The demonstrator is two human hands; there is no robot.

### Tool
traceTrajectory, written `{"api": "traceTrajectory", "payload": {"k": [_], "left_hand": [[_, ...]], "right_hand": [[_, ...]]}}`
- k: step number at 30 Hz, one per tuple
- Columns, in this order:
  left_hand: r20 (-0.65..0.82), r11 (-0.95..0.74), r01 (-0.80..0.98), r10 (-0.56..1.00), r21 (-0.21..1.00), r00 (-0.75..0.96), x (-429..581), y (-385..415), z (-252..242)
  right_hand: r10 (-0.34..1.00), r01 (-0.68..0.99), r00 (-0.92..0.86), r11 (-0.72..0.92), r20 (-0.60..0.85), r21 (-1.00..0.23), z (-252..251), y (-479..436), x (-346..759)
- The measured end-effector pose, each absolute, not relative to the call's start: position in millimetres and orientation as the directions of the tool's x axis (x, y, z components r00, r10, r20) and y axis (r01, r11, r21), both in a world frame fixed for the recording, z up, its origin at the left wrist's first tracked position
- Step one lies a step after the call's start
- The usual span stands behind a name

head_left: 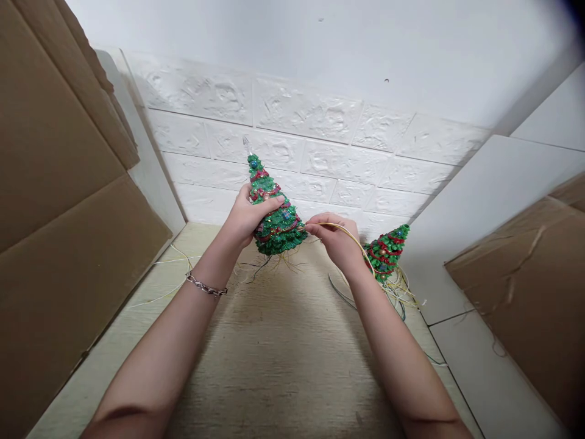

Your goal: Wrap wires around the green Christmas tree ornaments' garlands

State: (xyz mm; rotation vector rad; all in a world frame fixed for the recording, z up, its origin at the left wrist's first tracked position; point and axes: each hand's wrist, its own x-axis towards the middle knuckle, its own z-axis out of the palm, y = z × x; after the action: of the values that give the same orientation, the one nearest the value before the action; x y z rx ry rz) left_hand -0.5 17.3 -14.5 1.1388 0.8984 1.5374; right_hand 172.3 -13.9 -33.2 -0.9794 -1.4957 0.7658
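Observation:
A small green Christmas tree (273, 221) with red garlands, tiny ornaments and a clear pointed tip is tilted in my left hand (249, 213), whose fingers wrap round its left side. My right hand (337, 238) pinches a yellow wire (350, 235) against the tree's lower right side. The wire curves back over that hand toward the wrist. Several thin wire ends (281, 262) stick out beneath the tree's base. Behind my right wrist stands a second decorated Christmas tree (387, 251), partly hidden by the arm.
A tangle of yellow, white and dark wires (397, 292) lies around the second tree on the wooden table (260, 353). Loose white wires (171, 268) lie at the left. Cardboard (68, 256) flanks the left, more cardboard (516, 268) the right. A white brick-patterned wall (315, 158) closes the back.

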Motion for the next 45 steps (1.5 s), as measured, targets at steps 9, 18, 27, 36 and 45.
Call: {"api": "traceTrajectory", "payload": {"k": [9, 18, 27, 36, 45], "left_hand": [[0.238, -0.243, -0.262, 0.97, 0.934, -0.05, 1.7, 14.4, -15.2], [0.26, -0.269, -0.256, 0.963, 0.928, -0.069, -0.3, 15.7, -15.2], [0.253, -0.256, -0.271, 0.966, 0.928, -0.049, 0.4, 13.7, -13.6], [0.253, -0.256, -0.263, 0.966, 0.93, -0.046, 0.9, 12.8, -13.0], [0.223, -0.23, -0.268, 0.973, 0.935, -0.058, 2.9, 12.1, -13.4]], "right_hand": [[0.727, 0.444, -0.098, 0.644, 0.68, -0.624, -39.6, -13.3, 172.4], [0.7, 0.43, -0.233, 0.697, 0.675, -0.574, -40.7, -14.6, 174.8], [0.727, 0.391, -0.245, 0.679, 0.641, -0.621, -42.0, -14.4, 175.5], [0.74, 0.399, -0.17, 0.655, 0.651, -0.641, -42.1, -13.2, 173.2], [0.67, 0.658, -0.229, 0.641, 0.706, -0.395, -40.3, -15.2, 175.0]]}}
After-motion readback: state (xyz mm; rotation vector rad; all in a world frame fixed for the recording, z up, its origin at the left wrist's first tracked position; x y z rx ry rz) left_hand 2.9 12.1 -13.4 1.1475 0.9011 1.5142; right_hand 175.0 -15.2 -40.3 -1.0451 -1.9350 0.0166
